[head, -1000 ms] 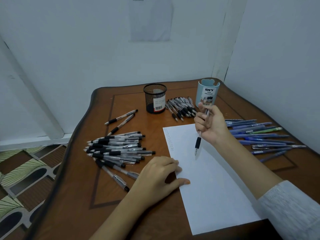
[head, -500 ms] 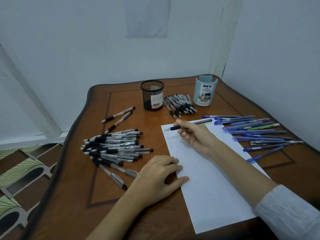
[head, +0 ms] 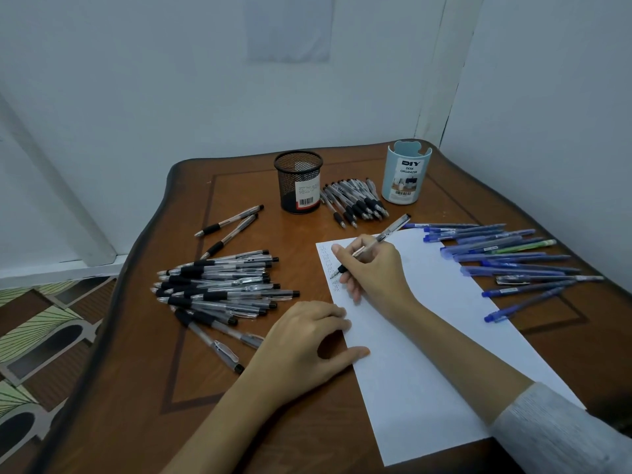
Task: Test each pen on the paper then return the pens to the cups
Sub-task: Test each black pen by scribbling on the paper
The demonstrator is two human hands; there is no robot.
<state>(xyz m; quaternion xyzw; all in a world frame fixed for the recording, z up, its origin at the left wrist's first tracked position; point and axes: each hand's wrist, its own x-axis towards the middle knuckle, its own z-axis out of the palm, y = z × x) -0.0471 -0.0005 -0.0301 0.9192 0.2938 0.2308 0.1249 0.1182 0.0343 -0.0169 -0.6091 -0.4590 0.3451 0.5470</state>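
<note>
Pens (head: 219,285) crowd a glossy brown wooden worktop (head: 191,371) with a wavy edge, hard and smooth enough, I'd guess, to let a round barrel roll.

Next in size is the white paper (head: 444,302), a thin sheet lying slantwise from the near edge towards the cups. It looks apt to slide. The left hand (head: 304,347) rests at its left margin with fingers loosely bent and the thumb flat on the sheet, grasping nothing.

A heap of clear-barrelled black pens (head: 212,295) lies to the left. A fan of blue pens (head: 506,258) (one green among them) lies just beside the paper's right edge.

At the back stand a black mesh cup (head: 298,181) and a pale blue plastic cup (head: 407,176), with a smaller bundle (head: 355,203) between them. No pen shows above either rim.

The right hand (head: 372,268) is curled round one pen (head: 395,228), pinching it low down. The tip meets the paper beside a column of faint marks near the top left corner.

Such a pen should be light, stiff and slick along the plastic. The black rubbery sleeve near the tip is the place to hold it.
</note>
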